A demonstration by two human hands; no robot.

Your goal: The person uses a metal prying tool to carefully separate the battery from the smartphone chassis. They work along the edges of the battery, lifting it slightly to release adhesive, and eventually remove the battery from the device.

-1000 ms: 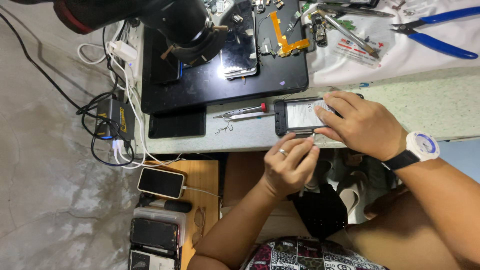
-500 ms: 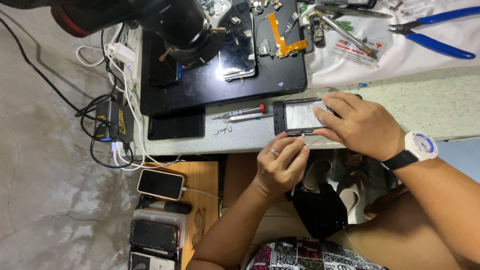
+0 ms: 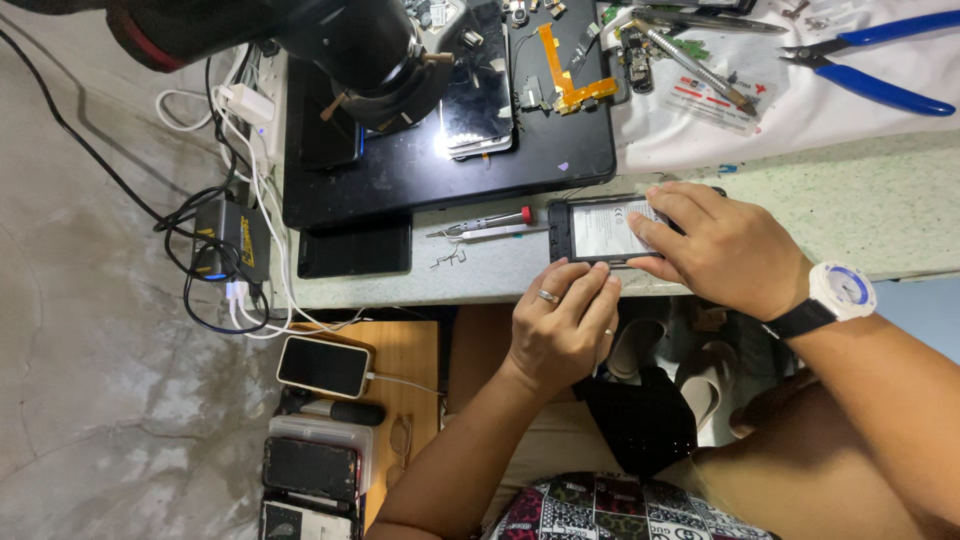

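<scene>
An opened phone with its back off and the battery showing lies at the near edge of the speckled bench. My right hand, with a white watch on the wrist, lies over the phone's right end and holds it down. My left hand, with a ring on it, comes up from below the bench edge, its fingertips on the phone's near edge. A small screwdriver and metal tweezers lie just left of the phone.
A black work mat behind holds phone parts, a flex cable and a microscope. Blue pliers lie on white cloth at the far right. Cables and a charger hang at left. Phones sit on a low shelf.
My left hand has risen from below the bench edge until its fingertips meet the phone's near edge. My right hand has stayed on the phone.
</scene>
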